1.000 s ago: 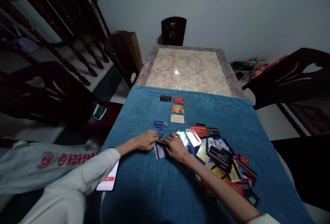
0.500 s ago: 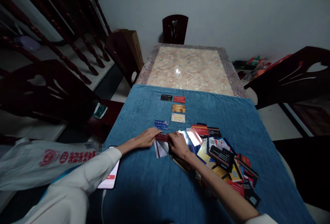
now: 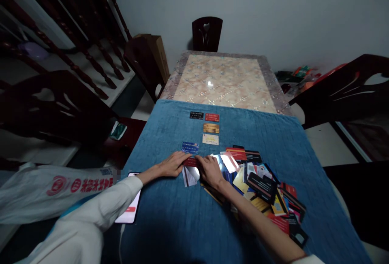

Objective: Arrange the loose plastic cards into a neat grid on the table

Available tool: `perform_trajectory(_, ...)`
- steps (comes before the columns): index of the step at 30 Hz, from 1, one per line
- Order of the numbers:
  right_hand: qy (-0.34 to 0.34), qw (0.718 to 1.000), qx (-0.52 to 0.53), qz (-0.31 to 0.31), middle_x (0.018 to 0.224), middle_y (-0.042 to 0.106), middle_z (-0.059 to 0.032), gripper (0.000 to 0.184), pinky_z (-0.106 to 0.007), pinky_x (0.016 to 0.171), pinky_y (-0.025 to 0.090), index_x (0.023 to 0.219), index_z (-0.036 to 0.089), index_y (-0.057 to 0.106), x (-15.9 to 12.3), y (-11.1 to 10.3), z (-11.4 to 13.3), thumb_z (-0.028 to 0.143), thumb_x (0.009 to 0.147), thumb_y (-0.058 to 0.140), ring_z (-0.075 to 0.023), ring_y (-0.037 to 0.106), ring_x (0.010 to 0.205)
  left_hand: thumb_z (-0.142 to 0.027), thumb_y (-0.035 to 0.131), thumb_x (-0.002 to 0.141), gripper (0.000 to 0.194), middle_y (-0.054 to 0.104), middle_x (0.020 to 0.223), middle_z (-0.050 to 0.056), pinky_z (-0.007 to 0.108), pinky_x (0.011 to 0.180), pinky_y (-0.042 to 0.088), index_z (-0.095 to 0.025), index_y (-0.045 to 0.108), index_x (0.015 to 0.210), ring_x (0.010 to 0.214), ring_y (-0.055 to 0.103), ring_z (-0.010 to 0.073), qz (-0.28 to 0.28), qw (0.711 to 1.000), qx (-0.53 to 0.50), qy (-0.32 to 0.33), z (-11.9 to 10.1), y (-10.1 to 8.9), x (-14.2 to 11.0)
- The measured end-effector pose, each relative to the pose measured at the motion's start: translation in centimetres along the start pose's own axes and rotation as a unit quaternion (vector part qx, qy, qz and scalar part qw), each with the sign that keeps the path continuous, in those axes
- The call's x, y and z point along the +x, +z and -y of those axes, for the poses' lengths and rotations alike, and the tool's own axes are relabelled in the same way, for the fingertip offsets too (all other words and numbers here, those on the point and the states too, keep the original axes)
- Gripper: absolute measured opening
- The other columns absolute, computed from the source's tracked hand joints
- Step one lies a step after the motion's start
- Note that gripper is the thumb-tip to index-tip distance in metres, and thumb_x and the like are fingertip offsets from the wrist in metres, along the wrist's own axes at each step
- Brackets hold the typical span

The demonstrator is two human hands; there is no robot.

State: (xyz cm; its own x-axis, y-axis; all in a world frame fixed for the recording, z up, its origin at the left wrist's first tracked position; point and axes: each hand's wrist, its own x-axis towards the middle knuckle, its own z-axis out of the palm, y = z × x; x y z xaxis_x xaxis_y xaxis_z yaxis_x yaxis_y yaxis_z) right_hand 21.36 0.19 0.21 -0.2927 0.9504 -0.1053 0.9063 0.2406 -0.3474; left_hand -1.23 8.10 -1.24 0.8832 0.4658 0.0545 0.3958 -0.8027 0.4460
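1. Head view: my left hand (image 3: 174, 165) and right hand (image 3: 209, 170) grip opposite ends of a dark red rectangular card (image 3: 191, 161), fingers closed on it.
2. The dark red card sits between my hands, just on my side of a blue printed card (image 3: 190, 147); a whitish card with a dark stripe (image 3: 189, 178) lies nearer me.
3. Farther out on blue plush cloth (image 3: 161, 130), bright red (image 3: 212, 117), gold and cream cards form a column, a black card (image 3: 196, 115) beside the red.
4. A heap of multicoloured cards (image 3: 261, 187) spreads beyond my right forearm.
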Motion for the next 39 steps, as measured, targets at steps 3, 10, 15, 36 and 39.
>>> perform_trajectory(3,-0.012,1.0,-0.025,-0.002,0.107,0.068,-0.0099,0.049,-0.036,0.085,0.031,0.141,0.022,0.046,0.0,0.2,-0.2,0.019,0.093,0.046,-0.0263,0.051,0.101,-0.02,0.044,0.094,0.046,0.061,0.107,0.011,0.038,0.095,0.045,-0.017,0.042,0.14,0.101,0.056,0.0229,0.002,1.0,0.016,0.001,-0.1,0.1,0.1)
perform_trajectory(10,-0.01,0.998,-0.062,-0.001,0.104,0.067,-0.0084,0.051,-0.036,0.085,0.031,0.145,0.025,0.041,-0.2,0.6,-0.2,0.017,0.094,0.043,-0.0251,0.053,0.098,-0.018,0.04,0.096,0.041,0.062,0.1,0.009,0.036,0.091,0.045,-0.017,0.044,0.138,0.094,0.057,0.0206,-0.021,1.0,0.007,-0.001,-0.3,0.2,0.4)
perform_trajectory(15,0.001,0.998,-0.062,-0.018,0.108,0.065,-0.0103,0.054,-0.036,0.087,0.031,0.146,0.023,0.038,-0.2,0.1,0.0,0.013,0.093,0.041,-0.0247,0.053,0.1,-0.015,0.039,0.095,0.045,0.062,0.104,0.009,0.037,0.095,0.045,-0.019,0.043,0.139,0.098,0.057,0.0203,-0.03,0.999,-0.011,-0.002,-0.2,0.0,0.7)
perform_trajectory(36,-0.004,0.992,-0.059,-0.108,0.121,0.053,-0.0162,0.049,-0.039,0.089,0.032,0.139,0.016,0.045,3.2,-1.3,-1.8,0.018,0.09,0.045,-0.0281,0.044,0.108,-0.017,0.048,0.093,0.058,0.056,0.13,0.012,0.043,0.105,0.044,-0.02,0.03,0.147,0.118,0.053,0.0229,-0.074,0.994,-0.045,-0.064,0.8,-1.9,2.8)
perform_trajectory(39,0.004,0.992,-0.056,-0.115,0.123,0.051,-0.0174,0.047,-0.039,0.089,0.033,0.138,0.016,0.048,4.1,-1.8,-2.0,0.023,0.091,0.046,-0.0293,0.042,0.11,-0.017,0.051,0.09,0.063,0.054,0.132,0.013,0.045,0.106,0.042,-0.019,0.026,0.148,0.121,0.051,0.025,-0.075,0.994,-0.029,-0.068,1.4,-2.1,3.1)
